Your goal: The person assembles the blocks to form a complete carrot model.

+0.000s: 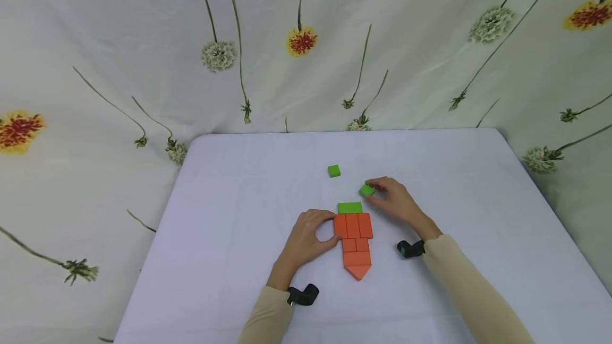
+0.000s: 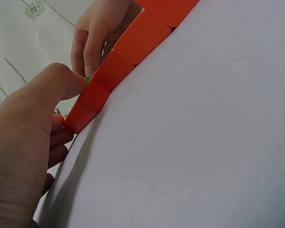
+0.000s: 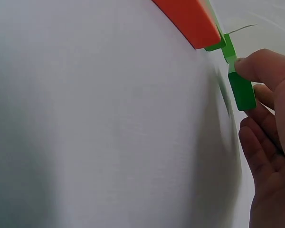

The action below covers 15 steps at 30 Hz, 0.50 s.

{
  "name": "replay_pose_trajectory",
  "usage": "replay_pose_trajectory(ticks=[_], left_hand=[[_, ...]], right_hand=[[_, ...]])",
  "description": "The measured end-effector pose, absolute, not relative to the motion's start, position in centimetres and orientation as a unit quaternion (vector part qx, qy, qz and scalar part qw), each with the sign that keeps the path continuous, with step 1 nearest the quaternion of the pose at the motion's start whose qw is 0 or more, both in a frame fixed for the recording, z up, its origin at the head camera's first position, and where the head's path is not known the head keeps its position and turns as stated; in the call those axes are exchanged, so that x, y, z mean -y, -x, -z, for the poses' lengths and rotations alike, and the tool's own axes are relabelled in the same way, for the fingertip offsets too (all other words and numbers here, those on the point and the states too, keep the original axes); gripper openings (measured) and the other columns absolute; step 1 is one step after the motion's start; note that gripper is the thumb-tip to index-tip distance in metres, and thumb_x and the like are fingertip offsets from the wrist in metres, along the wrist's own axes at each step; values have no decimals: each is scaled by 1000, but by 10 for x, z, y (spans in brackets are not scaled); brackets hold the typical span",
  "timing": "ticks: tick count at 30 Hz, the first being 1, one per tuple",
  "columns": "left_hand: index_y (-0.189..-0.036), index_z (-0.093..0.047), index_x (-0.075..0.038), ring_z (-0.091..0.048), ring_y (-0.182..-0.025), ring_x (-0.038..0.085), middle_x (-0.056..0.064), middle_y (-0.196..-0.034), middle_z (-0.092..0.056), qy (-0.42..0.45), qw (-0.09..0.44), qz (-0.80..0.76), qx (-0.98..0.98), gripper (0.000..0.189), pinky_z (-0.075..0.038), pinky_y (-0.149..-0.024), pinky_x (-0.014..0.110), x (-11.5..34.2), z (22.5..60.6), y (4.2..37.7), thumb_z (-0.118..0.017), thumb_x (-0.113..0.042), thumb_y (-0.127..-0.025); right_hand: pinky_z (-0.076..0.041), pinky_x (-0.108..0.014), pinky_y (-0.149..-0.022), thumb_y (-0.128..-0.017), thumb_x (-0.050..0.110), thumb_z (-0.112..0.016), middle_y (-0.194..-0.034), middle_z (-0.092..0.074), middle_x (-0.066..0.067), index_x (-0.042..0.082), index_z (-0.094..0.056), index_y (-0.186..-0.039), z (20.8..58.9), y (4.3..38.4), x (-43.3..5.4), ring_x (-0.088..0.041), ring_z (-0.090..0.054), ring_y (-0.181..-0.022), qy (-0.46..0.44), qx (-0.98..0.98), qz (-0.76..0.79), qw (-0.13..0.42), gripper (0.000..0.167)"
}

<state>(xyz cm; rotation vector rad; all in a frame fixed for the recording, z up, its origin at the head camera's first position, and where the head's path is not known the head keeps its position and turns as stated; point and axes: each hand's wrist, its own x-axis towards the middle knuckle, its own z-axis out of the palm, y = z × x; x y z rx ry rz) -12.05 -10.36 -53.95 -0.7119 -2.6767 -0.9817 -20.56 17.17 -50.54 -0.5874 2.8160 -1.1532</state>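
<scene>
Several orange toy blocks lie joined flat on the table: a row of upright rectangles (image 1: 352,225), two small squares (image 1: 356,244), a flat rectangle (image 1: 356,258) and a triangle (image 1: 357,271) pointing toward me. A green rectangle (image 1: 350,207) adjoins the row's far side. My left hand (image 1: 308,235) pinches the leftmost orange rectangle (image 1: 340,226), index finger at its far corner, thumb at its near corner. Between thumb and fingers, my right hand (image 1: 394,200) holds a small green block (image 3: 243,92), beyond the green rectangle and to its right.
Another small green block (image 1: 333,171) lies farther back on the table. The white-covered table (image 1: 229,216) reaches back to a flower-print cloth (image 1: 268,84). Dark wrist-worn devices show at the left wrist (image 1: 304,294) and right wrist (image 1: 410,249).
</scene>
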Motion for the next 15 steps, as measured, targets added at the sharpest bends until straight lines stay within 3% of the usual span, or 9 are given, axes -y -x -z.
replay_pose_trajectory(ticks=[15], left_hand=[[-126, -70, -14, -62, -116, 16, -2, -122, -72, 242, 101, 333, 906, 45, -49, -103, 40, 104, 539, 120, -82, -32, -87]], right_hand=[[-54, -49, -99, -92, 14, -76, -126, -69, -14, 3, -67, -132, 508, 201, -168, -29, -64, -112, 243, -904, 350, 30, 42]])
